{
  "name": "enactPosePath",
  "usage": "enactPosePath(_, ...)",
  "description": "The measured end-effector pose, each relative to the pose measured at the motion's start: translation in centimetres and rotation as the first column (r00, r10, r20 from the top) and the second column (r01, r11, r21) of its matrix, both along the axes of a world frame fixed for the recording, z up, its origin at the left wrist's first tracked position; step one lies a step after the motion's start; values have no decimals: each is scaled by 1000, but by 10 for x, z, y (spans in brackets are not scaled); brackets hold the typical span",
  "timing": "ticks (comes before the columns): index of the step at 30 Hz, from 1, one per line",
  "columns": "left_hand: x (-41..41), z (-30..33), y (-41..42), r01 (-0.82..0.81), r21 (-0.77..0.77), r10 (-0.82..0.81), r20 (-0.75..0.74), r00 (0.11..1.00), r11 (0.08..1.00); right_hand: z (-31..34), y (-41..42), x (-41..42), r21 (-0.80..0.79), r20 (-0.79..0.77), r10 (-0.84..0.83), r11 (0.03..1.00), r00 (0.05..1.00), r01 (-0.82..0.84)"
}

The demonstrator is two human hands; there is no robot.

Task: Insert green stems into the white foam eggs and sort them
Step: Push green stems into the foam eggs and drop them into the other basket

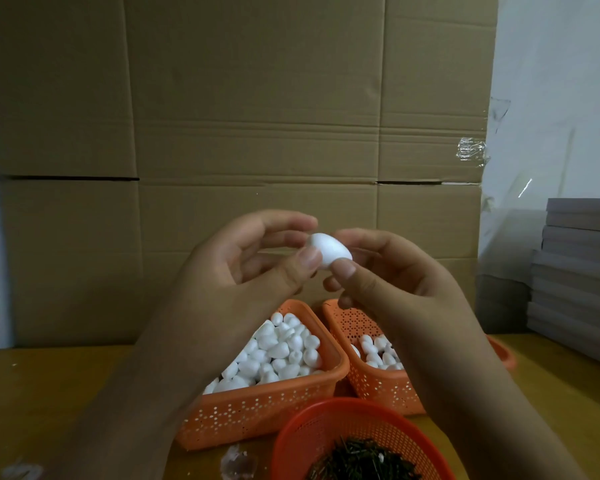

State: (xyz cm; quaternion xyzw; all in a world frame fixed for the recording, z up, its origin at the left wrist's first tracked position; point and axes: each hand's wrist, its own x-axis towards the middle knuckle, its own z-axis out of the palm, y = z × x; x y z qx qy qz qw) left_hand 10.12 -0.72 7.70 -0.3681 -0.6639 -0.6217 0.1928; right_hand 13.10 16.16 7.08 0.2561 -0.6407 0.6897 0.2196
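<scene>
Head view, the only one: both hands are raised above the baskets w/ one foam egg (329, 252) held between them. Left hand (257, 261) pinches the egg's left end, thumb below and fingers curled above; grip is narrow, on the egg. Right hand (388, 271) pinches the right end, thumb tip under it and fingers behind; also narrow, on the egg. No stem is visible in either hand or in the egg, and a stem hidden behind the fingers can't be ruled out. Below, the left basket (257, 410) is nearly full of plain eggs (278, 351). The right basket (381, 386) holds fewer eggs; whether those carry stems can't be told, as the forearm covers most of it. The round basket (305, 431) at the near edge holds the stems (364, 459), a dark loose pile. All three sit on the table (49, 393), w/ a cardboard wall (222, 116) behind. Step in hand, by judgement: egg picked and being oriented, insertion not yet done. Next move prob. calls for one hand to keep the egg and the other to drop to the round basket, take a single stem, align it w/ the egg's end and push straight in; the egg should then go to the right basket. Foam dents easily, so keep the pinch light.
</scene>
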Motion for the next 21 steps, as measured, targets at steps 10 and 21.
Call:
enactPosePath(10, 0, 0, 0, -5, -44, 5, -17, 1000, 999, 0, -2, -1, 40, 51, -33, 999, 998, 31)
enactPosePath(21, -2, -1, 0, -5, -66, 6, 14, 1000, 998, 0, 1, -1, 106, 3, -44, 993, 999, 43)
